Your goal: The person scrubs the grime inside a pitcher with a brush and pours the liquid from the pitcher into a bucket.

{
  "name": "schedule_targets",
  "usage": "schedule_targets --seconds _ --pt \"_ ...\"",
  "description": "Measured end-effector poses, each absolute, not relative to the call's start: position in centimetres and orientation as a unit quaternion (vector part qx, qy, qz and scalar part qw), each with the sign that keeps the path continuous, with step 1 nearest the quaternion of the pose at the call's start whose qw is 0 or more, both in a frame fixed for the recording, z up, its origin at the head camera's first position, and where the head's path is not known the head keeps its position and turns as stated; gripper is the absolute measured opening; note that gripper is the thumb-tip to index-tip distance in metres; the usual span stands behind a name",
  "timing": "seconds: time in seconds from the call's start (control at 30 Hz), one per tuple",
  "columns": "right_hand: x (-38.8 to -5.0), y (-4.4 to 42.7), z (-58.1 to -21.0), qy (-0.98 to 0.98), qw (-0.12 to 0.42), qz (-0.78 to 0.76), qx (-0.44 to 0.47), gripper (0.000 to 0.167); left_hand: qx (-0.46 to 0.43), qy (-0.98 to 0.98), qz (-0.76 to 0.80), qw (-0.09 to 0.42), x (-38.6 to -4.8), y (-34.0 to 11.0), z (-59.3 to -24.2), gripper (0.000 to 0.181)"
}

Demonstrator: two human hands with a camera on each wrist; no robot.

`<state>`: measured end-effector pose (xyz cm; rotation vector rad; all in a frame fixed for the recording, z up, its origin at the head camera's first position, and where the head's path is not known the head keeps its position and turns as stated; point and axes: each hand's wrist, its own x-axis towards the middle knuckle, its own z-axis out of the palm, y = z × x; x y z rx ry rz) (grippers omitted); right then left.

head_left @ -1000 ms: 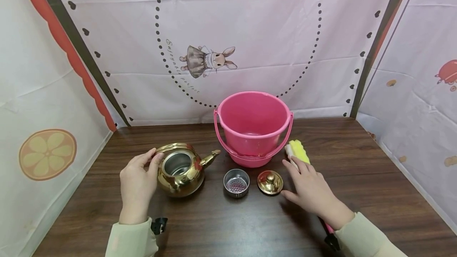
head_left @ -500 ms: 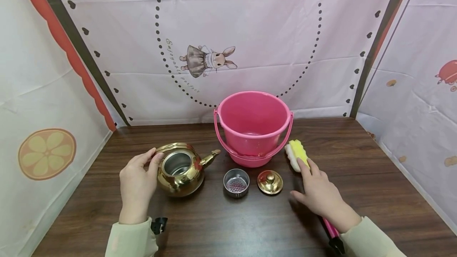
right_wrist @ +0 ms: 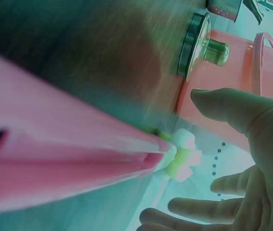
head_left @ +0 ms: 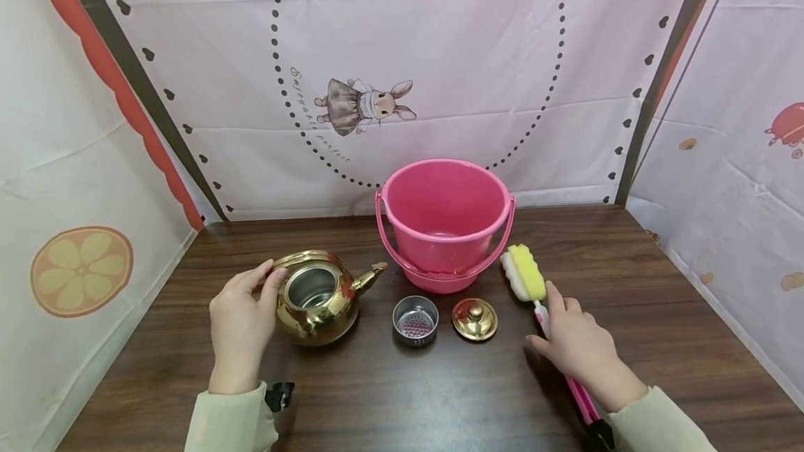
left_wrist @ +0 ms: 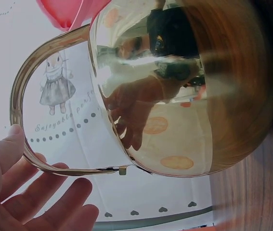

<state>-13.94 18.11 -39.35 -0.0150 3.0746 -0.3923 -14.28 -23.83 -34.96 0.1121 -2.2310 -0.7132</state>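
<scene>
Golden metal gleams left of centre in the head view, where a teapot sits lidless on the dark wooden table, its spout pointing right. The left hand pinches the teapot's arched handle between thumb and fingers; in the left wrist view the other fingers are loosely bent and a little apart. At lower right of the head view, the right hand hangs over a pink-handled brush, thumb spread away from the fingers; whether it touches the handle cannot be told. The brush's yellow-and-white sponge head points up the frame. Between the hands stand a perforated steel strainer and, just right of it, a golden lid. A pink bucket stands behind them, just right of centre.
</scene>
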Motion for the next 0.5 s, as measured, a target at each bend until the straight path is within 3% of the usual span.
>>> schedule_targets --seconds 0.37,0.5 --pt "-13.59 18.8 -39.29 0.991 0.045 -0.126 0.006 0.088 0.044 -0.878 -0.282 0.384 -14.17 -23.79 -34.85 0.031" --pt "-13.41 18.92 -39.31 0.991 0.045 -0.123 0.012 0.06 0.042 -0.877 -0.282 0.387 -14.12 -23.77 -34.8 0.031"
